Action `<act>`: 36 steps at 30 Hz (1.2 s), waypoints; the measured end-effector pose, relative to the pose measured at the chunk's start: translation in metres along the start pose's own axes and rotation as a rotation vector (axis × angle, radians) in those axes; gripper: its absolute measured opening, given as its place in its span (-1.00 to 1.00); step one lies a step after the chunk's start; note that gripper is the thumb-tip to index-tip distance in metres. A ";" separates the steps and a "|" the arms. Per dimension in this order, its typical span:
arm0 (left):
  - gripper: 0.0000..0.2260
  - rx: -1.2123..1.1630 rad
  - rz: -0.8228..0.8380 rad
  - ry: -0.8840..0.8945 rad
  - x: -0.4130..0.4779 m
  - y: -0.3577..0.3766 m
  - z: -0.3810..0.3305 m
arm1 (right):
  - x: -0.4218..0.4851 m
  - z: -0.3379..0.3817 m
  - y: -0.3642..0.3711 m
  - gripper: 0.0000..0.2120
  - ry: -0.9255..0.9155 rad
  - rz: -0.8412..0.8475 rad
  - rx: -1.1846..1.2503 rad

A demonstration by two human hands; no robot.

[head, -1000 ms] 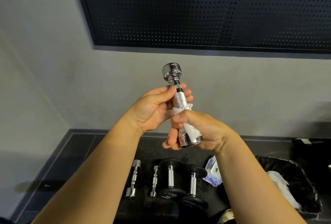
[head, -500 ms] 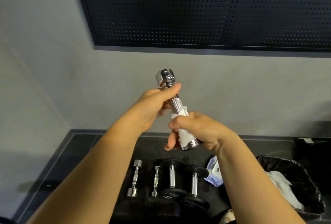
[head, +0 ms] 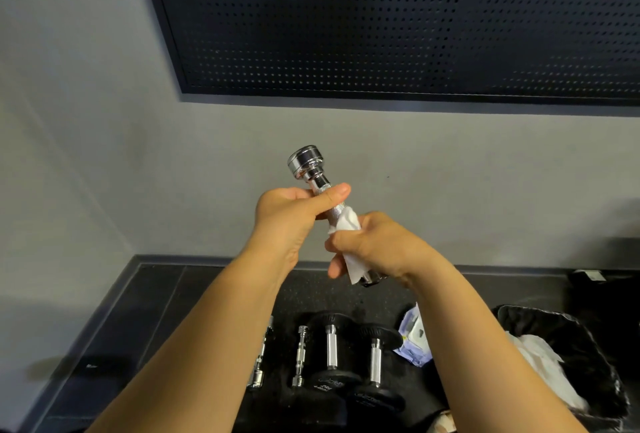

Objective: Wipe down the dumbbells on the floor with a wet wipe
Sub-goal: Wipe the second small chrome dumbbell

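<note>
Since a second ago the chrome dumbbell point(head: 308, 162) has tipped further to the left, and its top head sits a little lower against the grey wall point(head: 104, 155). I see both hands raised in front of the camera with the bar between them, well above the floor point(head: 166, 311). The left hand point(head: 287, 218) is closed round the upper part of the knurled handle. Its thumb lies across the front just below the collar, and its fingers curl behind, out of my sight. The right hand point(head: 381, 245) is wrapped round the lower half of the bar, with the wet wipe point(head: 347, 223) bunched between palm and metal. White folds poke out above the fist and a corner hangs below it. Only a sliver of the bottom head shows beneath that corner, where a second ago more of it was bare. The two hands sit just beside each other, close at the wipe.

Four more lie on the floor side by side:
- a small chrome dumbbell point(head: 258, 360), partly hidden by the left forearm
- a slim chrome dumbbell point(head: 300, 356)
- a black-headed dumbbell point(head: 330, 349)
- a second black-headed dumbbell point(head: 375, 360)

Just right of them lies a wipe packet point(head: 414, 339). Further right is a black bag point(head: 585, 356) holding crumpled white wipes point(head: 540, 356). Above, I can see a dark pegboard panel point(head: 381, 17) on the wall
</note>
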State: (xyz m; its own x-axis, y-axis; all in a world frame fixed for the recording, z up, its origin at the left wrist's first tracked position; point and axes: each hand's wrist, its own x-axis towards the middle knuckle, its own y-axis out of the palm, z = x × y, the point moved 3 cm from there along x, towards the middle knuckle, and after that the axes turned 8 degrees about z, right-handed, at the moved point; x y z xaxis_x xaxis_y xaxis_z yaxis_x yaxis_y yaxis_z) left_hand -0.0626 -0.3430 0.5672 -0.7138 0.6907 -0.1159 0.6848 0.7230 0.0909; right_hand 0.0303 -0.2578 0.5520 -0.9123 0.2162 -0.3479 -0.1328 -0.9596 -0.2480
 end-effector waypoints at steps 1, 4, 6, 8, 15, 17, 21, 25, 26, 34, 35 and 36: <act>-0.77 0.010 -0.015 0.000 0.000 -0.001 0.002 | 0.001 0.000 0.001 -0.89 -0.009 0.010 0.007; -0.80 0.025 0.142 -0.073 0.002 -0.001 0.008 | 0.002 0.000 0.004 -0.91 -0.030 0.066 0.052; -0.84 -0.046 0.271 -0.116 0.002 0.000 0.012 | 0.001 0.001 0.004 -0.93 -0.034 0.093 0.055; -0.87 -0.105 0.302 -0.101 0.001 0.001 0.013 | 0.003 0.000 0.005 -0.94 -0.032 0.098 0.048; -0.90 -0.205 0.028 -0.092 0.002 0.003 0.018 | 0.003 -0.010 -0.002 -0.73 -0.105 -0.037 0.113; -0.91 -0.293 -0.033 -0.126 0.000 0.002 0.023 | 0.000 -0.016 -0.004 -0.67 -0.128 -0.121 0.158; -0.93 -0.433 -0.186 -0.196 -0.002 -0.007 0.036 | -0.008 -0.034 -0.020 -0.65 -0.054 -0.487 0.282; -0.93 -0.645 -0.328 -0.255 -0.005 -0.015 0.046 | -0.017 -0.047 -0.028 -0.71 -0.030 -0.715 0.381; -0.94 -0.690 -0.346 -0.267 -0.006 -0.015 0.047 | -0.016 -0.049 -0.025 -0.66 -0.023 -0.774 0.281; -0.83 -0.787 -0.405 -0.297 -0.015 -0.001 0.043 | -0.002 -0.047 0.045 -0.30 -0.328 -0.666 -0.230; -0.84 -0.799 -0.400 -0.303 -0.016 0.000 0.041 | -0.004 -0.048 0.047 -0.32 -0.364 -0.617 -0.168; -0.85 -0.819 -0.390 -0.305 -0.016 0.000 0.040 | -0.006 -0.050 0.047 -0.34 -0.393 -0.583 -0.116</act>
State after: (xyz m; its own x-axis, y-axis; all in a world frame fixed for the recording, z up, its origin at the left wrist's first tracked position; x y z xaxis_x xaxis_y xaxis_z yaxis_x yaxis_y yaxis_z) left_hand -0.0452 -0.3549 0.5294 -0.7222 0.4487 -0.5264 0.0091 0.7671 0.6414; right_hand 0.0486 -0.2947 0.4973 -0.7800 0.5870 0.2169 -0.6198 -0.6770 -0.3968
